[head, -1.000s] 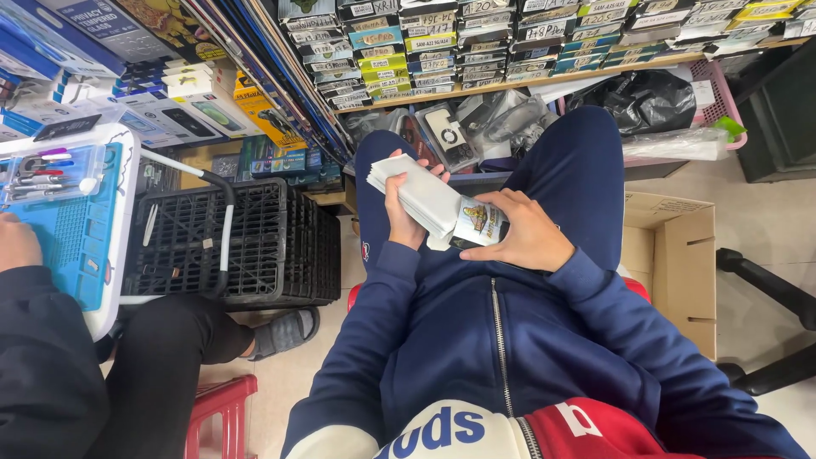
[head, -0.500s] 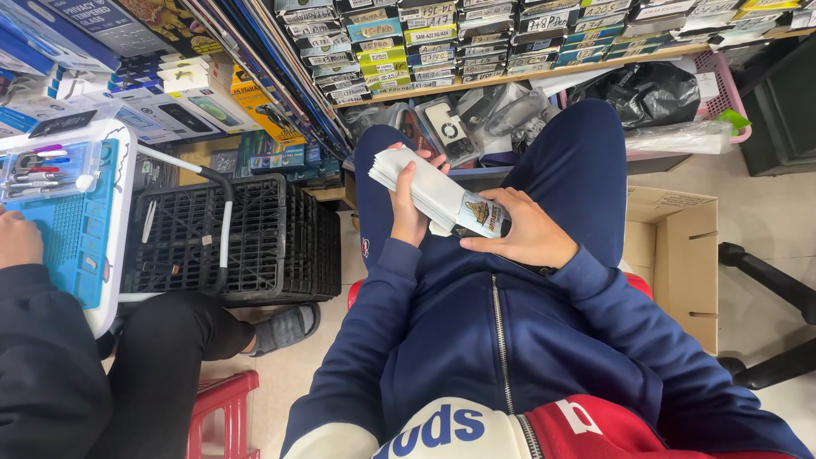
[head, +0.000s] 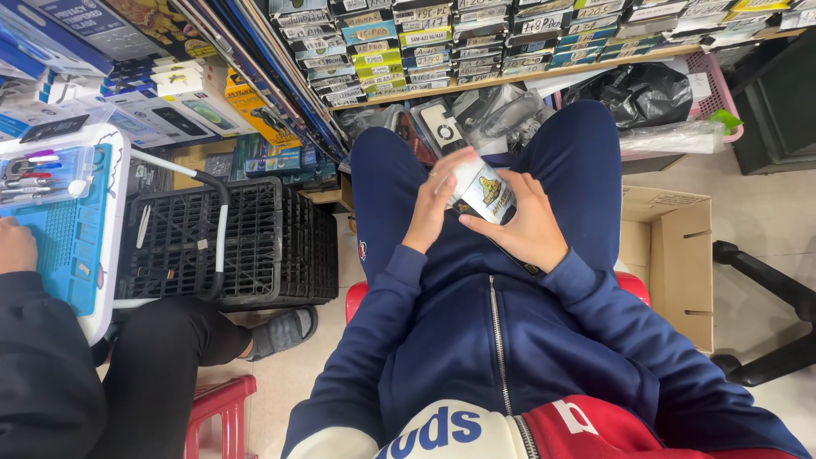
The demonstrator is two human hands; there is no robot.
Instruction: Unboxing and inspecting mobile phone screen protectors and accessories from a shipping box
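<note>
I sit on a red stool with my legs in dark blue trousers stretched out ahead. Over my lap I hold a small white packet [head: 481, 190] with a dark and yellow label. My left hand [head: 432, 204] grips its left end, fingers curled over the top. The packet's right side and underside rest in my right hand [head: 529, 228]. Both hands touch the packet at once.
A black plastic crate [head: 223, 242] stands on the floor at my left. Beside it a person in black sits at a white tray with a blue mat [head: 66, 229]. An open cardboard box [head: 671, 255] lies at my right. Shelves of boxed goods [head: 476, 38] run ahead.
The packet, held long and slanted across my lap before, is now turned end-on and drawn closer between both hands. My left hand has shifted onto its top.
</note>
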